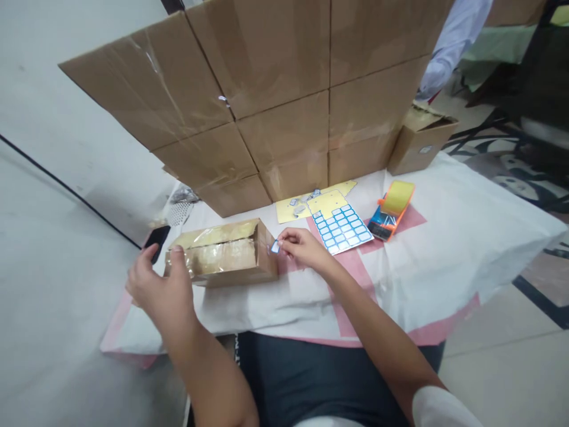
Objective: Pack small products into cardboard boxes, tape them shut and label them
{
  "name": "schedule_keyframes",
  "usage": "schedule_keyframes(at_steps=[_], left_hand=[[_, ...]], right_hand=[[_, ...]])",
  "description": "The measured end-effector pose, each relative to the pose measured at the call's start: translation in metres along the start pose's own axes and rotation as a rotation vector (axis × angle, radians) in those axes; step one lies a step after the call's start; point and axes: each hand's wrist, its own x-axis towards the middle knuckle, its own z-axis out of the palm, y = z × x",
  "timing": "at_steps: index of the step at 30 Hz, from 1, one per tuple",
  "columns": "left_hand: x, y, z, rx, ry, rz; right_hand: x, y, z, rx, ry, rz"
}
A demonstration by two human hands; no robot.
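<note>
A long cardboard box (231,261) lies on the cloth-covered table in front of me, with clear tape and a dark gap along its top. My left hand (162,284) is at the box's left end, thumb and fingers spread apart; whether it touches the box I cannot tell. Between the thumb and fingertips of my right hand (302,244) is a small blue-edged sticker label (275,246), held close to the box's right end. Just beyond that hand lies a sheet of blue-bordered labels (344,230), its upper part bare yellow backing.
Large taped cartons (284,130) stand stacked at the back. An orange tape dispenser (391,212) lies right of the label sheet. A smaller labelled box (420,142) stands at the back right, near another person's sleeve (453,50). A dark phone (156,242) lies at the left.
</note>
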Motion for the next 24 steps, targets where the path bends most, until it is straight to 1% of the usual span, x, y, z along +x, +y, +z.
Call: schedule_keyframes(at_steps=[1,2,3,5,10,16,20,22,24], left_hand=[[0.008,-0.014,0.005,0.013,-0.032,-0.056],[0.013,-0.026,0.01,-0.007,-0.088,-0.116],[0.015,-0.035,0.015,-0.036,-0.13,-0.169],[0.016,-0.044,0.021,-0.075,-0.178,-0.223],[0.013,-0.042,0.025,-0.056,-0.178,-0.23],[0.015,-0.048,0.029,-0.048,-0.135,-0.215],[0.013,-0.044,0.028,-0.022,-0.141,-0.228],[0.012,-0.04,0.026,-0.013,-0.15,-0.234],[0.013,-0.039,0.024,-0.009,-0.162,-0.238]], right_hand=[[0.004,0.005,0.003,0.007,-0.004,0.022],[0.007,0.01,0.006,0.012,-0.01,0.035],[0.009,0.013,0.009,0.018,-0.014,0.041],[0.011,0.016,0.014,0.034,-0.014,0.046],[0.013,0.018,0.018,0.042,0.001,0.065],[0.012,0.019,0.023,0.032,0.023,0.112],[0.013,0.026,0.028,0.015,0.054,0.143],[0.013,0.031,0.031,-0.01,0.117,0.123],[0.009,0.034,0.034,-0.081,0.226,0.054]])
